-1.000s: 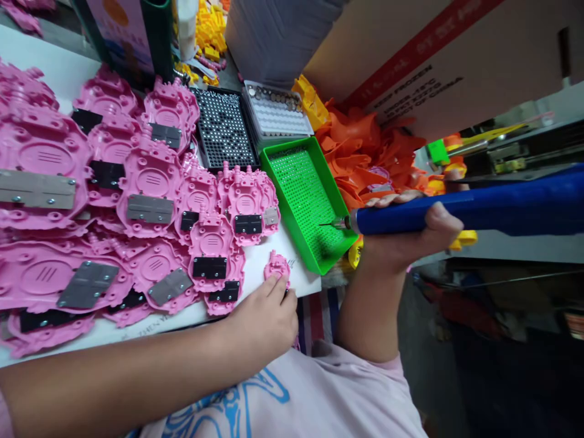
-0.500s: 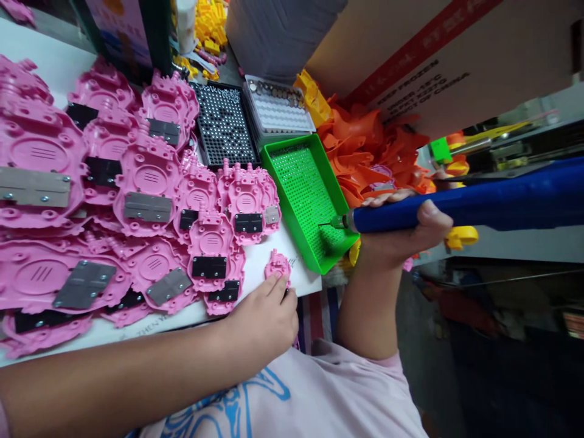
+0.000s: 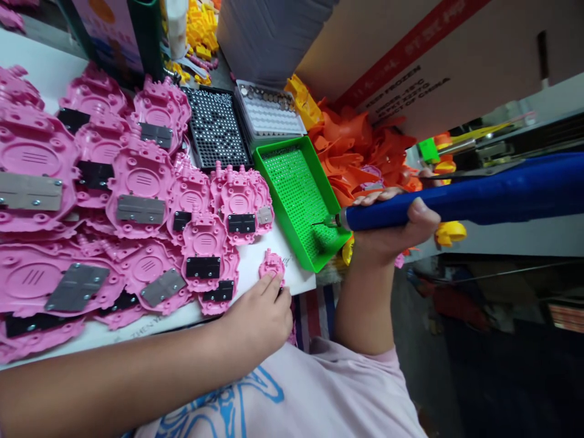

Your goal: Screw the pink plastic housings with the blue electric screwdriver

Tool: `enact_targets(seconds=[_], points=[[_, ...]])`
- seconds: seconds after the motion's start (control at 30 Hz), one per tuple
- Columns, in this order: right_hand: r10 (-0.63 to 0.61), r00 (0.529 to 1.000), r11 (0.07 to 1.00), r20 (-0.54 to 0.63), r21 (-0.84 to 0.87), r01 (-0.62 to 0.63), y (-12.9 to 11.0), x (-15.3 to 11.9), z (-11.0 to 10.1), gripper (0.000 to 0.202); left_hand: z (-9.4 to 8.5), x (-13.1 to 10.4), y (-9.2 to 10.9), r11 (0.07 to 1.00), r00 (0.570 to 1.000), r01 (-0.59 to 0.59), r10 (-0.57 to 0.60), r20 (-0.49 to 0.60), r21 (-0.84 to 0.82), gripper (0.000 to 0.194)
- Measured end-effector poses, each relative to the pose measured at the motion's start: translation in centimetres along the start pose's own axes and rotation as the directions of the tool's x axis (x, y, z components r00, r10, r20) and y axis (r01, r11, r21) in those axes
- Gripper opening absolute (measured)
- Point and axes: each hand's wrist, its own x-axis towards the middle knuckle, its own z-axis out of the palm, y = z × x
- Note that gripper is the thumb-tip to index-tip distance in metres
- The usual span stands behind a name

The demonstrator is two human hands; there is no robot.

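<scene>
My right hand point(image 3: 396, 228) is wrapped round a blue powered screwdriver point(image 3: 456, 194). The screwdriver's thin bit points left, over the green perforated tray point(image 3: 269, 182), where small screws are gathered in a patch. At the front edge of the white table, my left hand point(image 3: 262, 313) has its fingers closed on a small pink plastic casing point(image 3: 272, 263); the palm hides its lower part. Left of that hand lie stacked pink plastic casings point(image 3: 204, 238), with black or grey covers screwed onto them.
Behind the green tray stand a black perforated tray point(image 3: 216, 125) holding screws and a white tray point(image 3: 271, 115) with round metal pieces. Orange plastic parts point(image 3: 347, 137) are heaped to the right, before a large printed carton point(image 3: 401, 55). Yellow parts point(image 3: 201, 30) lie at the back.
The whole view has shifted slightly, so things appear a little further left. Both hands keep their holds, and the screwdriver bit stays over the green tray.
</scene>
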Motion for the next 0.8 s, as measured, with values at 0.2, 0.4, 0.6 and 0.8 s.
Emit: enact_targets(seconds=[0.2,0.4,0.6,0.8], points=[[-0.221,0.97,0.972,0.099,0.109,0.21,-2.5,-0.5,-0.8,0.024,-0.3,0.1,0.0,1.0,1.0,0.009,-0.009,0.017,-0.016,0.018],[-0.156,0.939,0.964,0.306,0.253,0.078,-3.3,-4.3,-0.2,0.033,-0.5,0.4,0.1,0.999,0.999,0.037,-0.035,0.04,-0.03,0.018],[-0.168,0.845,0.965,0.508,0.259,0.036,-2.3,-6.6,1.0,0.019,-0.4,0.5,0.1,1.0,1.0,0.029,-0.029,0.007,-0.002,0.017],[-0.124,0.845,0.984,0.52,0.172,0.038,-1.9,-6.8,1.4,0.02,-0.4,0.6,0.1,0.999,0.999,0.047,-0.047,0.019,-0.02,0.018]])
